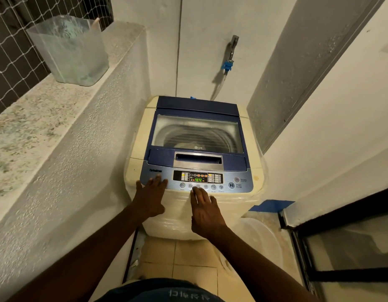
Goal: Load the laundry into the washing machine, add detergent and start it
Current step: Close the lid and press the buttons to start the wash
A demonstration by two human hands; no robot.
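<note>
A cream top-loading washing machine (143, 136) with a blue lid (197, 105) stands in a narrow alcove, lid closed; the drum shows through its window (197, 134). The control panel (223, 178) is lit and its green display (198, 180) reads 44. My left hand (150, 197) lies flat with fingers spread on the panel's left end. My right hand (205, 211) reaches to the row of round buttons, its fingertip touching one below the display. Both hands hold nothing. No laundry or detergent is in view.
A stone ledge (25, 127) on the left carries a translucent plastic tub (73, 51). A tap (230, 55) with a blue fitting is on the back wall. A clear basin (262, 240) sits on the tiled floor at right, beside a dark-framed door (341, 247).
</note>
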